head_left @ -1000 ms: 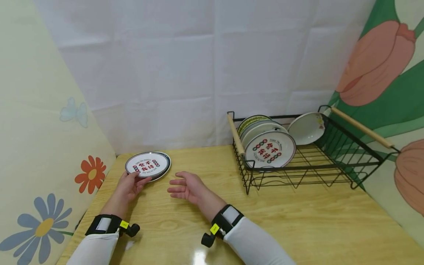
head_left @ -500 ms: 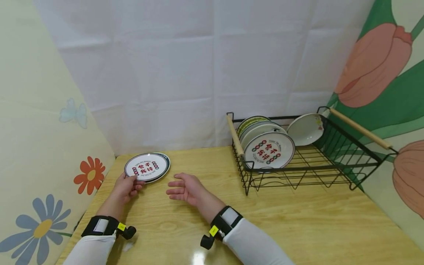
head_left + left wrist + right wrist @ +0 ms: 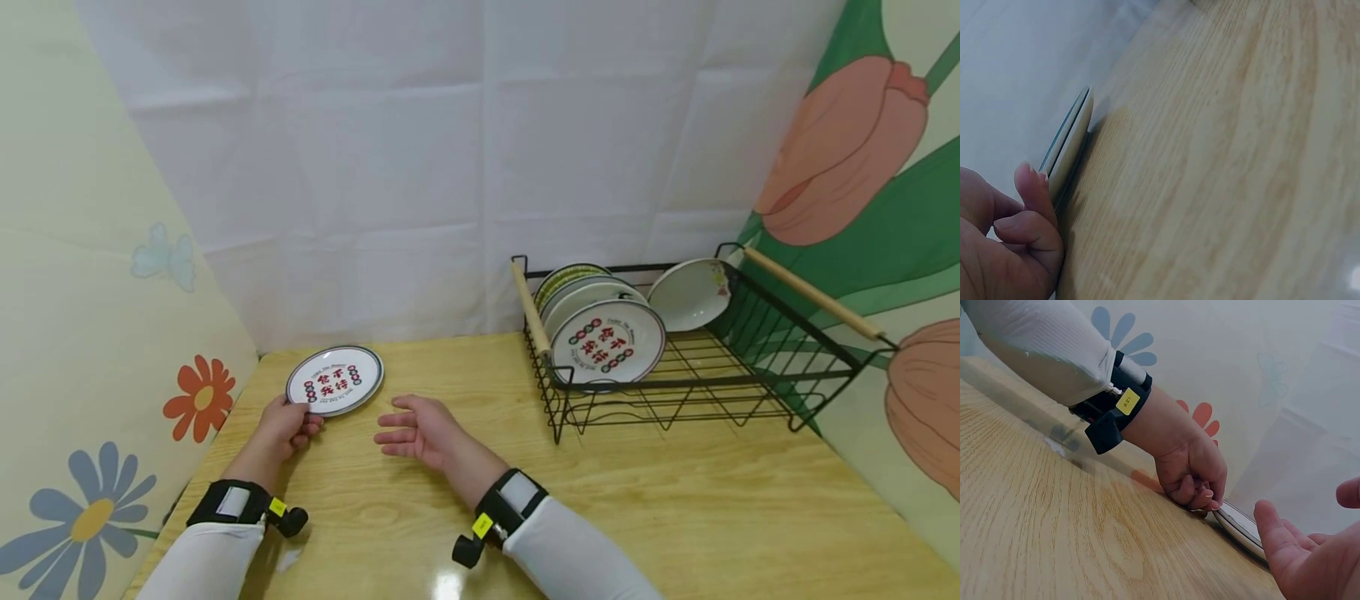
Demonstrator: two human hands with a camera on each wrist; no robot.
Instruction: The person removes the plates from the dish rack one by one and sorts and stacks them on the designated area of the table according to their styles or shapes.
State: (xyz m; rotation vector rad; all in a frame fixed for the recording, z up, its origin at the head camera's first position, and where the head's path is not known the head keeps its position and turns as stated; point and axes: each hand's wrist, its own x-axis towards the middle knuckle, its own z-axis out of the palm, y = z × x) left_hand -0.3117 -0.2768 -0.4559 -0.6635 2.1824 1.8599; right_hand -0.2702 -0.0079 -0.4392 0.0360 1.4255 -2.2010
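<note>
My left hand point(image 3: 285, 425) pinches the near-left edge of a white oval-looking plate point(image 3: 335, 382) with red characters and a dark rim line. Edge-on in the left wrist view, two stacked plates point(image 3: 1069, 137) show, one on the other, with a thin gap between their rims. The thumb is over the top and the other fingers curl at the edge. To the right of the plates hovers my right hand point(image 3: 423, 433), fingers loosely extended, touching nothing. The right wrist view shows the plate edge point(image 3: 1238, 530) low over the wooden table, partly hidden behind the right hand.
A black wire dish rack point(image 3: 712, 381) with wooden handles stands at the right. Several plates point(image 3: 607, 342) lean upright in its left end, and a white bowl point(image 3: 688, 296) leans at its back. A white cloth wall point(image 3: 375, 208) closes off the table's rear.
The upper plate has shifted slightly right over the lower one, so the lower rim that showed at the right is now covered. The left fingers have curled in more; the right hand stays nearly still.
</note>
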